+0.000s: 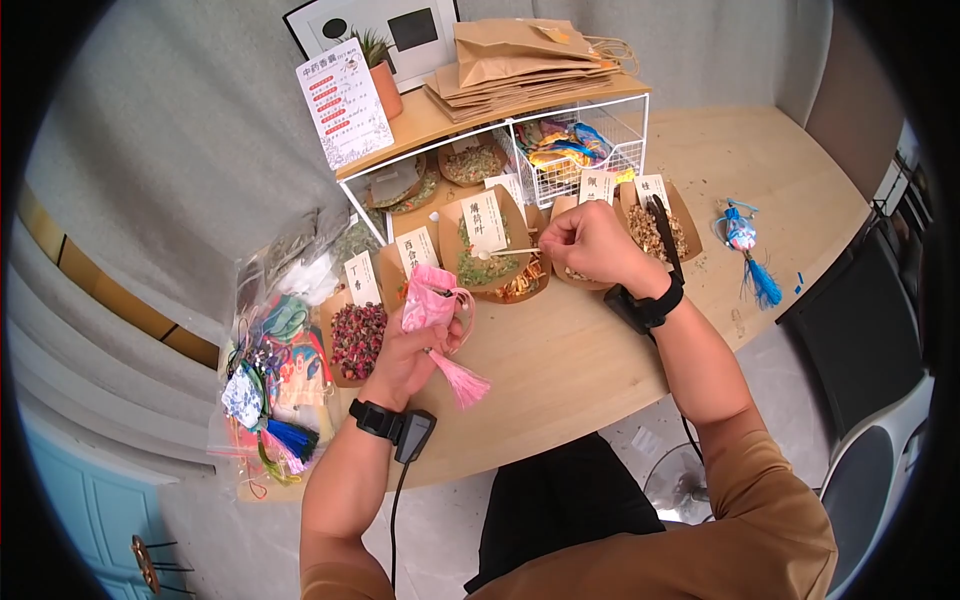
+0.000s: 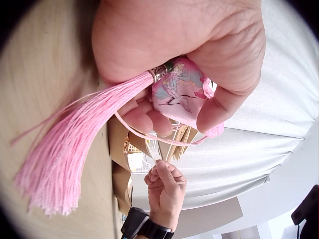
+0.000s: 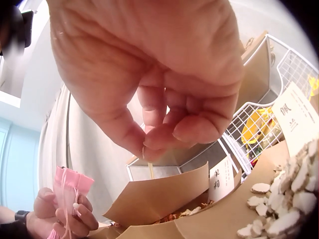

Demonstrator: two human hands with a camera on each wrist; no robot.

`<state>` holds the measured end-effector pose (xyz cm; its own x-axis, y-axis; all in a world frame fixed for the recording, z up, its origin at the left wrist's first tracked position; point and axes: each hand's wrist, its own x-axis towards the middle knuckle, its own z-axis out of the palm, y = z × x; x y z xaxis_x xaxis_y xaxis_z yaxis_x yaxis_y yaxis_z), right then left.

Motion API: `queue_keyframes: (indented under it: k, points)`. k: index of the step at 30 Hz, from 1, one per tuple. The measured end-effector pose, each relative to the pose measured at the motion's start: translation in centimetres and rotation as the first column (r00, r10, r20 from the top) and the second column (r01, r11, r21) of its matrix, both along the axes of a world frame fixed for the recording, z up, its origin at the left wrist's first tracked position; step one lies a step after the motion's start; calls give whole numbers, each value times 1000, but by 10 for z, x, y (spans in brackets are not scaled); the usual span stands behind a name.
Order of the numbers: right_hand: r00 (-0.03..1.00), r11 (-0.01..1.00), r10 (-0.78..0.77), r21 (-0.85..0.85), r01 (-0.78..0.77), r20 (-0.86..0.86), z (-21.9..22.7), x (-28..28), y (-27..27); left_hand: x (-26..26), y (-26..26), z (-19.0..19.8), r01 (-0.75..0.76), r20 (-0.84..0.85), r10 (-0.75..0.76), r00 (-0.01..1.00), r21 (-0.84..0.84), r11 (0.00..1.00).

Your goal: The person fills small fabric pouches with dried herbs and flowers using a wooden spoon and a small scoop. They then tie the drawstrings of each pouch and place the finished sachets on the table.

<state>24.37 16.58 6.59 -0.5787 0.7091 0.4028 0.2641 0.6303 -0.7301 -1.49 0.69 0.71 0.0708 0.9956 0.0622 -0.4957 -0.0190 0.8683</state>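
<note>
Fingers (image 3: 162, 135) of the right hand (image 1: 603, 243) pinch the thin handle of a small pale spoon (image 1: 518, 251), whose bowl is over the kraft-paper tray of green dried leaves (image 1: 448, 228). Curled fingers of the left hand (image 1: 402, 362) grip a pink patterned sachet (image 1: 428, 297), which is on the person's side of that tray and slightly left; its pink tassel (image 1: 463, 382) hangs free. Left of the leaf tray, dried rosebuds (image 1: 357, 340) fill another tray on the tabletop (image 1: 560, 370). Well to its right lies a blue-tasselled sachet (image 1: 740, 235). Behind it, a shelf (image 1: 410, 150) carries folded kraft bags (image 1: 530, 60).
</note>
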Motion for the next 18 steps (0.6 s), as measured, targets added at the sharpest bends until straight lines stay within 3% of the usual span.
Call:
queue_keyframes:
  k: [10,18]
  points:
    - [997,997,60,-51,-57,45,4,0,-7,5,-2,6,-54,2,54,999,-47,997]
    - [997,955,81,-285,-77,0,-7,-3,0,2,0,2,-11,-6,11,1000,1,1000]
